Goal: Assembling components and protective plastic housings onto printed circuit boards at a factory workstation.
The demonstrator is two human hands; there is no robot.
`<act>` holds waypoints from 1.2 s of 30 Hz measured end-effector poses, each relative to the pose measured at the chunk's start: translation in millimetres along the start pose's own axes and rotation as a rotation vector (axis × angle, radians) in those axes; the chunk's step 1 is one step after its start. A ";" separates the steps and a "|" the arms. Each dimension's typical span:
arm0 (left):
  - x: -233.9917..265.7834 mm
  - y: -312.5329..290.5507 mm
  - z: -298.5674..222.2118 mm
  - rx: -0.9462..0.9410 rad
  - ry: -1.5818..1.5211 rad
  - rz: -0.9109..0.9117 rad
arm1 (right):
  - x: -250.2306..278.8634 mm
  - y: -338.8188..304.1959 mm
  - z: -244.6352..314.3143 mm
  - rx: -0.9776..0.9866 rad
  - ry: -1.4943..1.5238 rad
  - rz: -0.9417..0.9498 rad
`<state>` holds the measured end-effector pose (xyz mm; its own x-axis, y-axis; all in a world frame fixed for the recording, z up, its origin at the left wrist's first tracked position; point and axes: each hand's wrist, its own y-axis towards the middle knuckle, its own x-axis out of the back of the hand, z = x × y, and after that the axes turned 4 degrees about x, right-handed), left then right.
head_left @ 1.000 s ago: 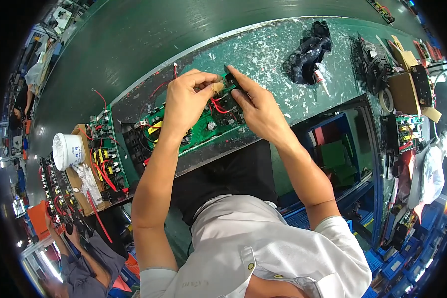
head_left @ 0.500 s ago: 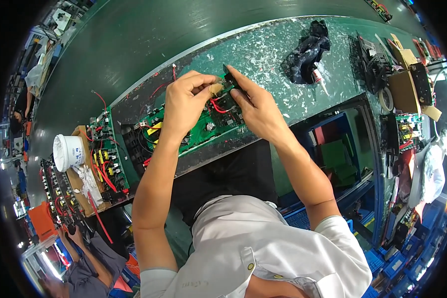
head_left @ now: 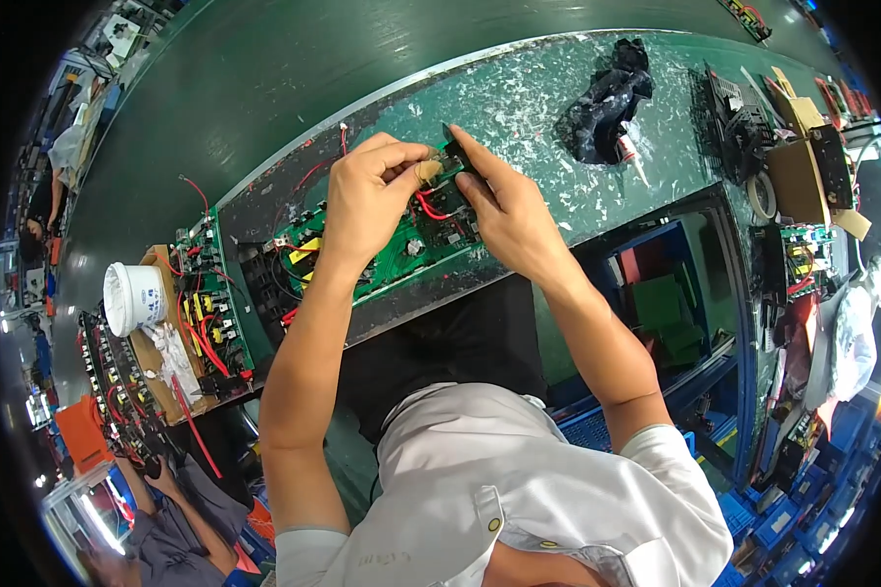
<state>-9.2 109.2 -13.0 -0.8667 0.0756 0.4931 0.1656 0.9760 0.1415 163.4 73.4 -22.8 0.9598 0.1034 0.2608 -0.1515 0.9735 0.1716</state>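
A green circuit board (head_left: 396, 256) packed with parts lies on the bench below my hands. My left hand (head_left: 367, 201) is over its far right part, with thumb and fingers pinched together. A yellowish tip shows on one of its fingers; what the pinch holds is too small to make out. My right hand (head_left: 511, 213) grips the board's right end between thumb and forefinger, next to a dark upright piece. Red wires (head_left: 431, 207) loop on the board between the hands. At its left part are a yellow component (head_left: 306, 251) and black parts.
A crumpled black bag (head_left: 605, 108) and a white tube (head_left: 628, 152) lie on the paint-flecked bench (head_left: 519, 88). More boards (head_left: 206, 303) and a white tub (head_left: 133, 298) stand left. A tape roll (head_left: 761, 196) is right. Another person's arm (head_left: 201, 533) shows lower left.
My hands have shifted only slightly at the board's right end, keeping their hold. At the lower left, the other person's hand and forearm have moved a little.
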 end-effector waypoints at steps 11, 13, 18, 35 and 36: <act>-4.1 -0.3 -4.8 -0.004 0.023 -0.060 | 0.0 -0.8 1.5 0.026 -0.006 -0.022; -2.5 -3.1 -3.7 0.003 0.040 -0.084 | -5.9 -3.2 4.2 0.039 -0.010 -0.018; -9.1 4.6 -8.5 -0.208 0.224 -0.046 | -5.0 -6.1 -8.4 0.062 -0.091 -0.084; 53.7 58.0 42.4 0.052 1.049 0.290 | 26.6 24.0 -32.0 -0.021 -0.117 0.089; 54.4 57.2 45.5 -0.015 1.053 0.236 | 25.9 23.9 -32.0 -0.050 -0.140 0.083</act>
<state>-68.3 178.4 -17.2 0.0266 0.0405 0.9988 0.2876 0.9566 -0.0464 192.1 105.9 -42.3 0.9017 0.1574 0.4027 -0.2132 0.9721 0.0976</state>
